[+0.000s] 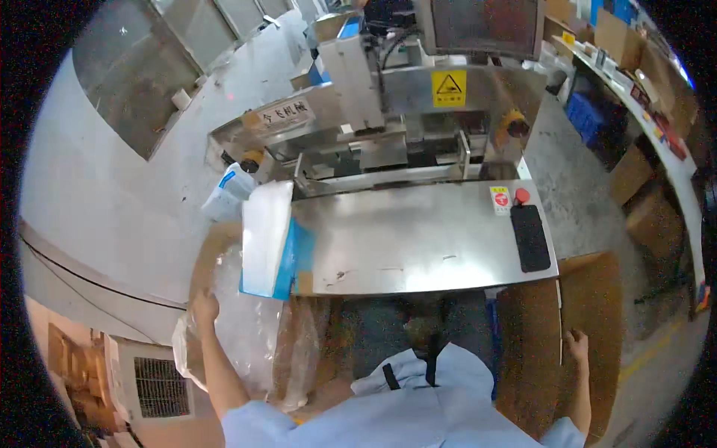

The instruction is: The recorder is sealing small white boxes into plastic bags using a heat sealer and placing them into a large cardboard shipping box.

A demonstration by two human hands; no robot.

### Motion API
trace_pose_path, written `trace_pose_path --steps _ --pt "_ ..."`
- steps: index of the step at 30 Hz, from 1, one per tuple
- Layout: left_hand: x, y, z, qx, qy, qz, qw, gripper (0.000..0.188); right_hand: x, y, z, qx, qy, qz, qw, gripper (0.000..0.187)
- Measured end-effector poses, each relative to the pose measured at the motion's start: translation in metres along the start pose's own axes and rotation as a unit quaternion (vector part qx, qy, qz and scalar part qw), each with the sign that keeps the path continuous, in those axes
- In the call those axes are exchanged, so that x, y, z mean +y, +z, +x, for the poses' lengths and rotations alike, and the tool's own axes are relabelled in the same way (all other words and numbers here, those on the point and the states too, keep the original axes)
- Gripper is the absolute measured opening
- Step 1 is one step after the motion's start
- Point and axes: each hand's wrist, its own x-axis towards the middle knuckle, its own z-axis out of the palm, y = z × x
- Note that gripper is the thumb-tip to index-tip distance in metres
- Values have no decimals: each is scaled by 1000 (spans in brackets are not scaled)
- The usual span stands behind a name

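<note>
My left hand (204, 308) is closed at the left rim of a cardboard box (202, 261), which is lined with a see-through plastic bag (250, 336). To the right, my right hand (576, 345) rests with bent fingers at the edge of a brown cardboard box (526, 343); what its fingers hold is hard to make out. Between them lies a metal machine table (388, 239). On its left corner stands a blue carton (299, 250) with a stack of white sheets or bags (267, 231) leaning over it.
A black phone (530, 239) lies on the table's right side, below a red push button (522, 196). Behind the table stands the machine (351, 82) with a yellow warning label (449, 89). Shelving (635, 97) runs along the far right, with a blue crate (585, 117) beside it.
</note>
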Motion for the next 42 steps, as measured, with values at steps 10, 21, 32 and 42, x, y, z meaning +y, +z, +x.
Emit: trace_pose_path --steps 10,21,32,42 --pt "261 -62 96 -48 -86 -368 924 42 -178 -61 -13 35 -157 -20 987 41" --pt "303 -136 85 158 8 -350 923 24 -376 -14 -118 26 -240 50 969 46" --pt "416 -282 -48 -12 304 -631 714 14 -577 96 -159 -128 -523 62 841 25" --pt "446 -237 -93 -63 212 -574 788 46 -538 125 -151 -67 -679 -47 729 16"
